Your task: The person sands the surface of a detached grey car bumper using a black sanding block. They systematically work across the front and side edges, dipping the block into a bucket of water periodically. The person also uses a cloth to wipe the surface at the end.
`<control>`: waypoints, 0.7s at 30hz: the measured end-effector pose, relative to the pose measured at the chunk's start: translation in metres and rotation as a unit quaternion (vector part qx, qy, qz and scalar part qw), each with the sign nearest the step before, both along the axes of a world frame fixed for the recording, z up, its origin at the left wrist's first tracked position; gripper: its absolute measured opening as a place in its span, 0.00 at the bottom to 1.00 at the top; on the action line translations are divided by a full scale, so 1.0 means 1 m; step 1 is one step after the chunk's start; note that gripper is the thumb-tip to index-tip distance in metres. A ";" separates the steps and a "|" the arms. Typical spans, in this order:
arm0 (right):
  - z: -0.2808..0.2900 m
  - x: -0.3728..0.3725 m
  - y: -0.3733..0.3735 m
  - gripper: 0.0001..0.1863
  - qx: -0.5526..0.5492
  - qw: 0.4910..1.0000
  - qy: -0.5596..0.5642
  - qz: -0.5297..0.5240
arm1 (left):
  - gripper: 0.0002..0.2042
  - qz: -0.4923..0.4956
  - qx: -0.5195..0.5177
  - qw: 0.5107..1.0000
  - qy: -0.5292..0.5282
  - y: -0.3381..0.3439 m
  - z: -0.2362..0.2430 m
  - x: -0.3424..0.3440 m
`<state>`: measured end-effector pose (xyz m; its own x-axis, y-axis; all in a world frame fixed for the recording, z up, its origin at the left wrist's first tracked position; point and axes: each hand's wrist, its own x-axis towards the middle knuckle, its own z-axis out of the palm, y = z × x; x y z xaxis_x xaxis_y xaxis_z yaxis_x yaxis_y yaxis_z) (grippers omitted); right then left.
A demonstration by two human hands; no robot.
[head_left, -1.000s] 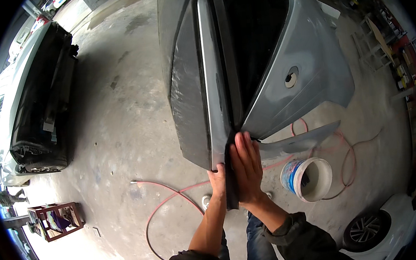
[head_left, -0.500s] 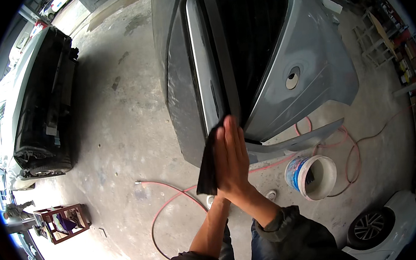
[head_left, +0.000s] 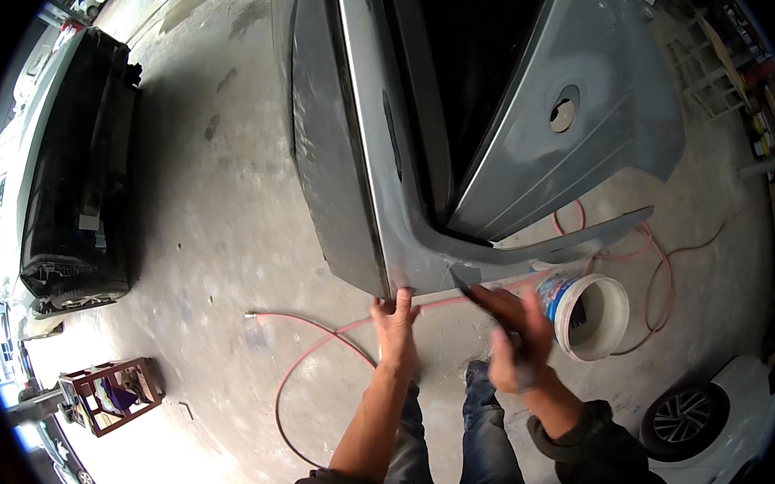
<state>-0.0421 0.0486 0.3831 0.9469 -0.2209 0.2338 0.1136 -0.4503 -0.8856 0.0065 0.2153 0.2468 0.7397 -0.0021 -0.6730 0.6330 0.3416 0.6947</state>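
While the left hand (head_left: 395, 328), fingers spread, touches the near edge of the grey car body panel (head_left: 416, 262), a thin black sheet (head_left: 467, 292) just beside that edge is pinched in the blurred right hand (head_left: 522, 336); toward the panel's right end stands a white bucket (head_left: 612, 302).

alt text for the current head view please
A person's left hand is at the near edge of a grey car body, while their blurred right hand holds a dark strip. A bucket and red hose are on the floor.
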 end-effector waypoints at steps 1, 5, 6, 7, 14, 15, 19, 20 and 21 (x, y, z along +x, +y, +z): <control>-0.006 -0.011 -0.009 0.17 0.004 0.999 -0.007 -0.035 | 0.45 0.040 0.052 0.998 -0.016 0.001 0.014 0.001; 0.008 -0.027 -0.028 0.14 0.073 0.991 0.043 -0.101 | 0.44 0.052 0.286 0.894 -0.342 0.023 0.087 0.039; 0.005 -0.027 -0.028 0.15 0.107 0.991 0.044 -0.068 | 0.42 0.036 0.294 0.866 -0.403 0.021 0.112 0.058; 0.002 -0.028 -0.031 0.15 0.136 0.989 0.045 -0.039 | 0.40 0.014 0.306 0.833 -0.461 0.010 0.134 0.077; -0.016 -0.038 0.003 0.09 0.300 0.946 0.074 -0.096 | 0.35 0.032 0.355 0.772 -0.526 -0.038 0.198 0.148; -0.008 -0.033 0.007 0.08 0.339 0.933 0.074 -0.095 | 0.35 0.032 0.349 0.777 -0.524 -0.038 0.196 0.144; 0.006 -0.022 0.002 0.07 0.336 0.930 0.115 -0.097 | 0.36 0.032 0.332 0.788 -0.518 -0.037 0.184 0.133; 0.007 -0.016 0.001 0.06 0.296 0.944 0.101 -0.104 | 0.36 0.025 0.332 0.788 -0.517 -0.035 0.183 0.131; 0.008 -0.008 0.000 0.06 0.256 0.956 0.087 -0.110 | 0.37 0.017 0.333 0.789 -0.516 -0.034 0.183 0.129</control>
